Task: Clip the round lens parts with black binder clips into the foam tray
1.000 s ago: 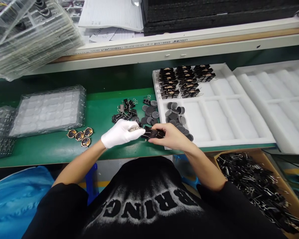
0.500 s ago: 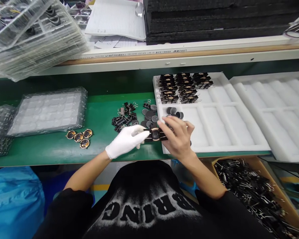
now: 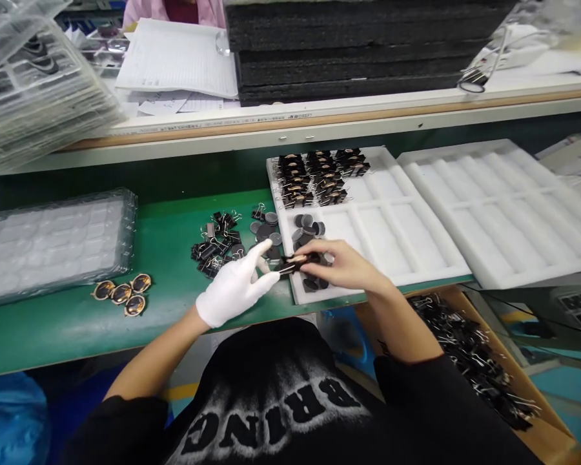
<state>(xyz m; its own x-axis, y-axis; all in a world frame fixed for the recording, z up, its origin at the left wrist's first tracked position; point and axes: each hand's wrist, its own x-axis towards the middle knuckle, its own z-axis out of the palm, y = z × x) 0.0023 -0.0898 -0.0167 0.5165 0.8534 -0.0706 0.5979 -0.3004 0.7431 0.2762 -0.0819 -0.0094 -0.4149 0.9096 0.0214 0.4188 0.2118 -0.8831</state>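
Observation:
My right hand, bare, pinches a gold-rimmed piece with black binder clips on it, held above the near left edge of the white foam tray. My left hand, in a white glove, is at the left end of this piece. Its thumb and fingers are spread, close to a clip's wire handles; whether they touch is unclear. Grey discs lie on the green bench, and more discs are in the tray beside my right hand. Loose binder clips are heaped left of them.
Clipped pieces stand in rows in the tray's far compartments. Several gold-rimmed pieces lie to the left, near clear plastic trays. A second foam tray is at right, above a carton of binder clips.
The view has swung right, so the bench things appear further left. The clipped piece is turned and tilted in my right fingers. My left fingers have spread apart at its end.

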